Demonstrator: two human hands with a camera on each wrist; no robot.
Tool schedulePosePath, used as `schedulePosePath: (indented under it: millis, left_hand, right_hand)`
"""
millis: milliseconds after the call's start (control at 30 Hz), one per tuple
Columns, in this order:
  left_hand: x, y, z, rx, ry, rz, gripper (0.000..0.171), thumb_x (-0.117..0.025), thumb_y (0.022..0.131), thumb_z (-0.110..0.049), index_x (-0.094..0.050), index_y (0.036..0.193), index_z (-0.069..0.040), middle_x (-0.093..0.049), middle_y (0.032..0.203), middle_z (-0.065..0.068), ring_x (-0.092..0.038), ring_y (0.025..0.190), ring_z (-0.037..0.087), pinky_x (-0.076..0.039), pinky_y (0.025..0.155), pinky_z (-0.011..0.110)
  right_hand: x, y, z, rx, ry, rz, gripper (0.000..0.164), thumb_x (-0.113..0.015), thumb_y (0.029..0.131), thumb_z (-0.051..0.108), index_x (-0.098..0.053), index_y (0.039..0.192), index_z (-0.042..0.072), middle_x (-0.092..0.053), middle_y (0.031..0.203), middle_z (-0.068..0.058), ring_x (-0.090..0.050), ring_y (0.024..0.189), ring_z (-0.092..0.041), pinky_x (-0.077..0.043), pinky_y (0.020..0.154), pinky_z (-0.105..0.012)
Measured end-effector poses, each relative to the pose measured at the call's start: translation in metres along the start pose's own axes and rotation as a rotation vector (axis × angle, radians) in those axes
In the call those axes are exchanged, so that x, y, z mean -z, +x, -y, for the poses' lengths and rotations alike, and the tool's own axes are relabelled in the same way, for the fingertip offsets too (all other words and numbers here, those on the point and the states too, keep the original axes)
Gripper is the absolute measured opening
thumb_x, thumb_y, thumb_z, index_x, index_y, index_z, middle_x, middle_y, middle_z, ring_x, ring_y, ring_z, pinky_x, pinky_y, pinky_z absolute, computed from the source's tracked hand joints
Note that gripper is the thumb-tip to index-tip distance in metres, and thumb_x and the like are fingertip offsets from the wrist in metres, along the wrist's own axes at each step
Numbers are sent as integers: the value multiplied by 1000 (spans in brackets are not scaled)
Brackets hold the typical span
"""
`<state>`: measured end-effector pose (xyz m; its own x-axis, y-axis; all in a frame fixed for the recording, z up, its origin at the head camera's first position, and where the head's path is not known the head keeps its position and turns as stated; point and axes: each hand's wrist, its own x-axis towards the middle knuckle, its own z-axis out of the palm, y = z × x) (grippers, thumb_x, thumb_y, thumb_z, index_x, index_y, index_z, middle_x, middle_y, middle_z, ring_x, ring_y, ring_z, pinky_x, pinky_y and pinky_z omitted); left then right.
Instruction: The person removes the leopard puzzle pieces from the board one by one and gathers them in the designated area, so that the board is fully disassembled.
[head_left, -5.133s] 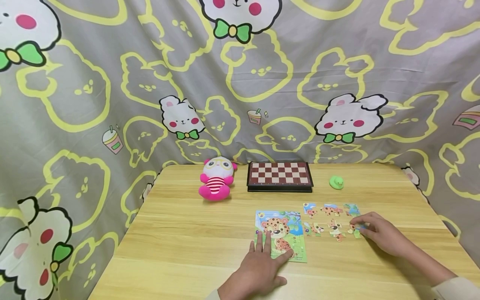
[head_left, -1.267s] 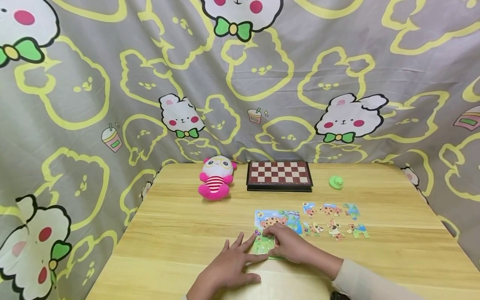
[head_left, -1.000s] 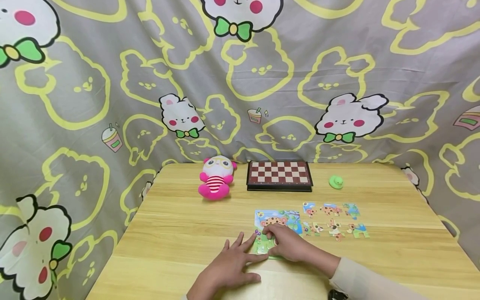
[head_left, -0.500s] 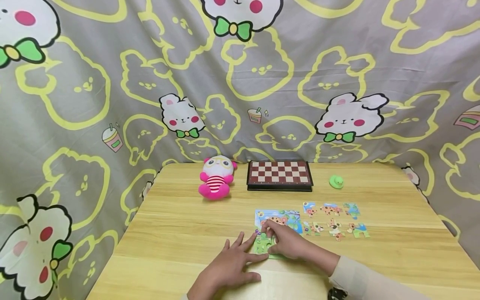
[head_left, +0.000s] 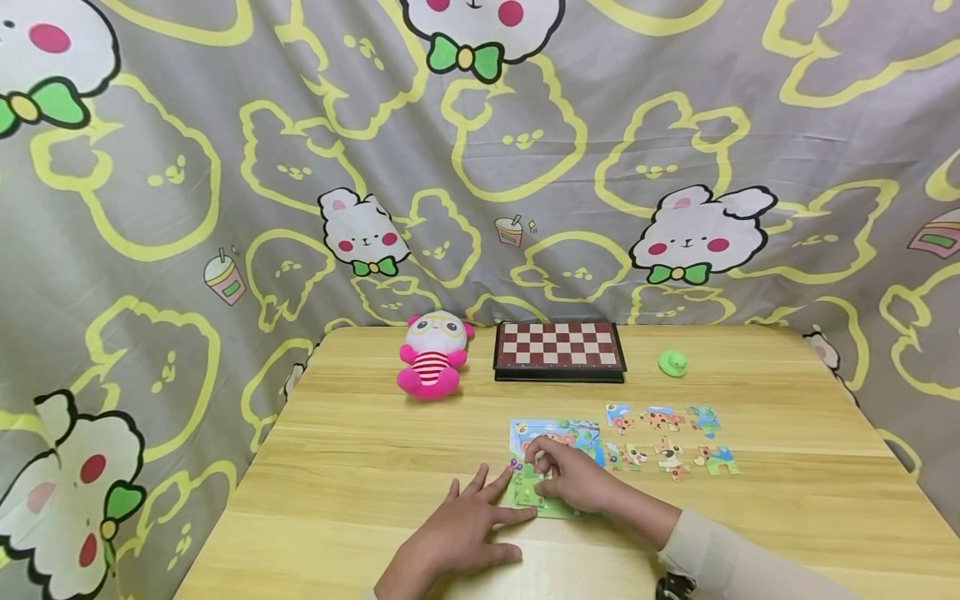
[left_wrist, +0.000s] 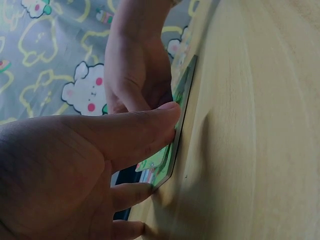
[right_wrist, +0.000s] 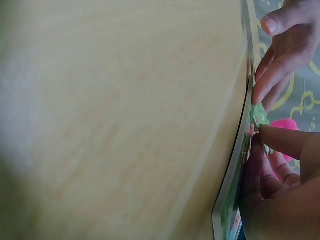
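In the head view my left hand (head_left: 461, 529) lies with fingers spread at the lower left corner of a jigsaw board (head_left: 592, 450) with a leopard picture. Its forefinger and thumb side touch the board's edge. My right hand (head_left: 577, 479) is over the board, thumb and fingers curled, pinching a green puzzle piece (right_wrist: 259, 116). In the right wrist view this piece stands tilted up from the board, close to the left fingertips. The left wrist view shows the left thumb (left_wrist: 167, 115) across the board's near edge, with the green piece (left_wrist: 159, 159) behind it. The right hand hides the picture's middle.
Several loose puzzle pieces (head_left: 718, 461) lie in two rows right of the board. Behind stand a pink plush panda (head_left: 431, 367), a folded checkered game board (head_left: 558, 346) and a small green toy (head_left: 672, 363). A patterned curtain (head_left: 450, 167) hangs behind the table.
Over five seconds, my right hand has moved left from the loose pieces to the board and raised a green piece there. My left hand has slid off the picture to the board's corner.
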<state>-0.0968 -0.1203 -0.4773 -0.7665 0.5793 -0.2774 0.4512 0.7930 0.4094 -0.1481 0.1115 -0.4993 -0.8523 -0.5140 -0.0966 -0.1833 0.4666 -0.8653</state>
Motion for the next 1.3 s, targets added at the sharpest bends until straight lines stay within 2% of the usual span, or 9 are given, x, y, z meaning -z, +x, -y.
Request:
schedulePosePath:
  millis: [200,467,767,1067,1300]
  left_hand:
    - [-1,1,1,-1,-4,4,53,-70,90,-57,-57,141,-53,-21,172,-3,-20,155,45,-26,113,75]
    - [-2,0,1,-5,-15,-15,51,-70,91,-56,-58,140,-53,-21,172,-1,-19,155,47,-24,113,76]
    - [-2,-1,1,-1,-13,-17,50,-70,91,-56,-59,139,-54,-22,171,-1,-19,155,46,-25,114,76]
    - [-3,0,1,-8,-1,-27,51,-69,91,-57,-58,140,-54,-23,171,0,-21,154,47,-26,112,76]
    - [-5,-1,1,1,0,-25,50,-69,91,-57,-58,140,-54,-22,171,-2,-20,155,46,-26,114,75]
  right_hand:
    - [2,0,-1,-20,43,-12,31,-74,87,3,-61,114,12,-60,96,-6,-49,68,-11,-45,59,-24]
    - [8,-1,-7,-31,151,17,34,-70,88,1,-60,120,7,-61,95,-7,-52,68,-10,-49,57,-22]
    - [14,-6,-10,-13,137,-7,29,-69,90,1,-61,117,7,-62,93,-7,-57,72,-13,-52,61,-24]
    - [27,-17,-14,-14,187,-18,30,-69,91,1,-60,120,1,-64,92,-10,-60,73,-17,-56,61,-27]
    - [36,-29,-19,-32,156,-48,31,-71,91,3,-62,120,3,-63,93,-8,-57,76,-16,-53,60,-24]
